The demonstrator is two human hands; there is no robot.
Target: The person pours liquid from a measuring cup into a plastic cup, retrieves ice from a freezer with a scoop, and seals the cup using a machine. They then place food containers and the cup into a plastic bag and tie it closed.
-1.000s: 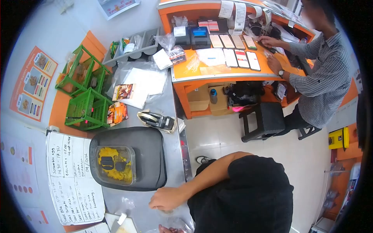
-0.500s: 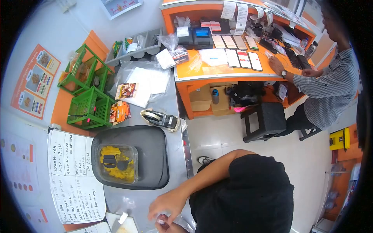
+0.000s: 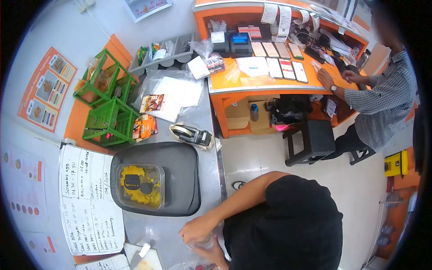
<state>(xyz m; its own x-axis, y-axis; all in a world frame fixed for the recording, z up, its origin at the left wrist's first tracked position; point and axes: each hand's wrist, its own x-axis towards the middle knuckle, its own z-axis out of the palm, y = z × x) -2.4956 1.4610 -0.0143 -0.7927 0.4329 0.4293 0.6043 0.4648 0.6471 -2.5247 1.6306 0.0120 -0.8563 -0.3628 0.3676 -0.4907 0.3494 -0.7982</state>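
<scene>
Both of my hands are at the lower middle of the head view, close to my body over the metal counter (image 3: 139, 225). My right hand (image 3: 196, 230) has its fingers curled over a clear plastic item (image 3: 205, 243), whose exact kind is hard to make out. From below, my left hand (image 3: 217, 255) closes on the same plastic. Left of them lies a white cutting board (image 3: 147, 260) with a small white piece (image 3: 144, 250) on it. Above my hands, a clear container (image 3: 160, 198) showing yellow food (image 3: 150, 195) sits on a dark rounded pad (image 3: 184, 180).
A tape dispenser (image 3: 192, 136), green baskets (image 3: 108, 121) and white sheets (image 3: 168, 96) occupy the counter's far part. Handwritten sheets (image 3: 85, 198) hang along its left. A person in a checked shirt (image 3: 382, 90) is at the orange desk (image 3: 234, 88), beside a black stool (image 3: 315, 139).
My hands have come apart slightly and shifted right, with more of the clear plastic showing between them. The whole view has shifted slightly. The other person's far hand has lifted a little.
</scene>
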